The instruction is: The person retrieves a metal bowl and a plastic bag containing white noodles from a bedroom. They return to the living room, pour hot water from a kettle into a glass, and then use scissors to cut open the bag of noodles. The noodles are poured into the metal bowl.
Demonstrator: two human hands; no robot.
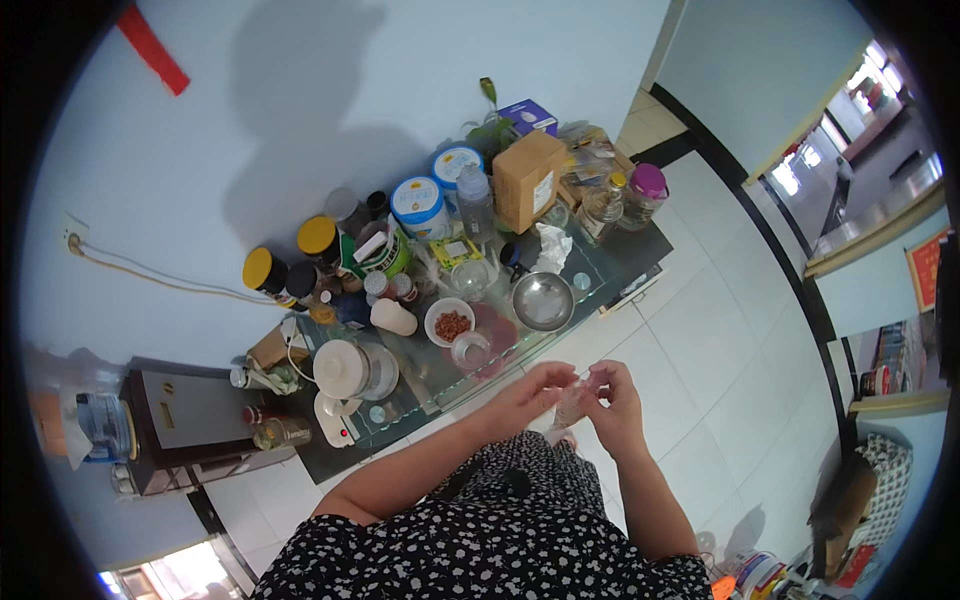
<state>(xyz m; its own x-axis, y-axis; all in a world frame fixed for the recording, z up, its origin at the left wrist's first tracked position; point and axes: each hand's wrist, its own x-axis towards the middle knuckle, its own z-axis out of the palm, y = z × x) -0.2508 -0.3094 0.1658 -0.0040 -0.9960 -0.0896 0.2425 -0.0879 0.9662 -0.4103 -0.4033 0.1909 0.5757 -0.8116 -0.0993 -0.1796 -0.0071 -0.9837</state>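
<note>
Both hands pinch a small clear plastic bag [572,402] between them, left hand [530,392] and right hand [615,405] gripping its top, just off the glass table [440,375] edge. On the table behind stand a brown cardboard box [527,180], blue-and-white round tins [420,205] and yellow-lidded dark jars [262,272].

On the desk [600,275] I count two dark jars with yellow lids [258,268], and two round tubs with blue and white lids [418,197]. There is one brown cardboard box [527,178], one steel bowl [542,299], one small white bowl of brown bits [450,322], one clear glass [470,350] and one jar with a purple lid [647,185]. Two hands [530,393] are in view.
</note>
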